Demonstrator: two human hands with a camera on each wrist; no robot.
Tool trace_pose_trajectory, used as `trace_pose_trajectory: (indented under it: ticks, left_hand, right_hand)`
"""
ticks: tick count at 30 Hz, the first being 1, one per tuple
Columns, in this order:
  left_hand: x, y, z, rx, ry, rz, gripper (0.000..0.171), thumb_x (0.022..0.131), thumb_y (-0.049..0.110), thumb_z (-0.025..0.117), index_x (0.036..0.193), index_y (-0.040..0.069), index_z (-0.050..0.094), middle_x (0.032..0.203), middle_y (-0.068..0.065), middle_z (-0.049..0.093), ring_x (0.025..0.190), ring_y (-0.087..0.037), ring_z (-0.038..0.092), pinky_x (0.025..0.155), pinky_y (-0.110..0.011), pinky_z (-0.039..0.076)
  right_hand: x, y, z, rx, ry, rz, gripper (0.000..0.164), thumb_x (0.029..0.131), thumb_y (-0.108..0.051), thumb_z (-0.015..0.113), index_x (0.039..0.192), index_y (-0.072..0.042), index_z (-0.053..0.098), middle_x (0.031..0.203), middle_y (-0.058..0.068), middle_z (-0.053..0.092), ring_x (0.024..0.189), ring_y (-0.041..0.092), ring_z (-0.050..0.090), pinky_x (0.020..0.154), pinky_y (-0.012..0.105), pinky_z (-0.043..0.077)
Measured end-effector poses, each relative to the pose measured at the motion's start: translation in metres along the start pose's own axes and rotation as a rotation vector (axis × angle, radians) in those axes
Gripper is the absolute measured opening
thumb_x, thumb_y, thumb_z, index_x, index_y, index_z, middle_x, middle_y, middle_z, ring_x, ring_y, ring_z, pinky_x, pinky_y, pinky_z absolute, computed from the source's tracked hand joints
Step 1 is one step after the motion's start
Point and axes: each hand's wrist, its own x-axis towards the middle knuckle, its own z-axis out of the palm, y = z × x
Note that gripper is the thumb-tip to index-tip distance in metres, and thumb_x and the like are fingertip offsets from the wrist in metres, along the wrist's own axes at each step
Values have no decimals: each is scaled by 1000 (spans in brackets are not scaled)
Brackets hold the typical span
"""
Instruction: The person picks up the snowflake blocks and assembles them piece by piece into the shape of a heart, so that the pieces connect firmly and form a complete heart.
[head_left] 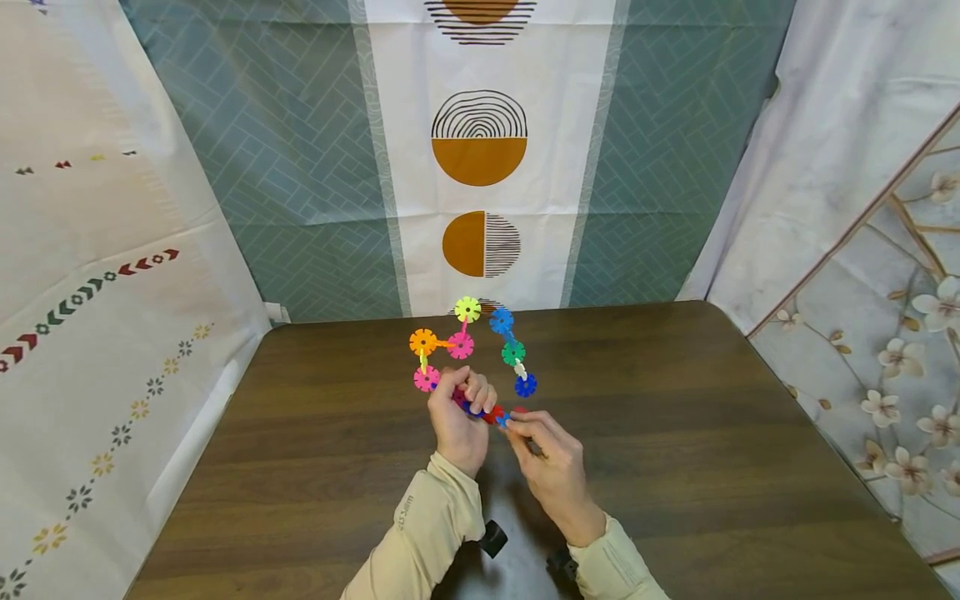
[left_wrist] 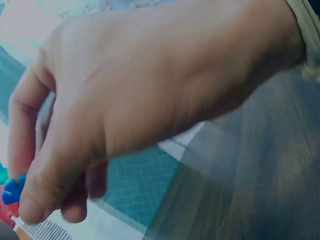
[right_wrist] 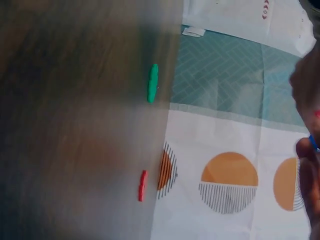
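A chain of slotted plastic snowflake discs in several colours runs through my hands in the head view. My left hand grips its middle, where dark blue and red discs show past the fingers. Thumb and fingertips of my right hand pinch a light blue disc beside them. Up from the left hand runs a strand with a pink disc, an orange disc and a yellow-green disc. Above the right hand stand a dark blue disc, a green disc and a blue disc.
The brown wooden table spreads beneath both hands. A patterned cloth hangs behind its far edge, with more printed cloth on both sides. In the right wrist view, a green piece and a red piece appear edge-on.
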Motion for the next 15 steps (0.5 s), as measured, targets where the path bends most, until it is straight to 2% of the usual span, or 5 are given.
trace_pose_trajectory:
  ticks: [5,9,13,15]
  left_hand:
    - [2,6,-6,-8,-3,-43,35,95,8,36,61,12,28,54,2,30,41,-13,24,44,-23,30]
    - [6,12,-8,14,-19,-52,36,97,10,36,62,11,27,54,2,31,42,-13,25,44,-23,32]
    - [8,19,-8,27,-22,-47,37,98,12,35,62,11,27,54,1,31,42,-14,25,44,-23,32]
    - [9,20,-8,29,-26,-47,37,98,12,34,63,11,27,54,1,31,42,-14,24,44,-23,32]
  right_hand:
    - [-2,2,-13,-4,-176,227,24,78,-15,82,98,-12,69,101,3,68,82,13,67,66,30,56]
    - [1,13,-24,-40,-295,448,22,83,-31,76,102,-21,68,98,-9,66,82,6,63,67,29,55]
    - [8,28,-29,-125,-365,614,17,90,-32,69,102,-20,70,90,-13,64,77,8,59,68,27,55]
    - [13,35,-29,-195,-409,672,16,91,-26,70,104,-16,71,89,-10,64,76,10,57,68,28,54]
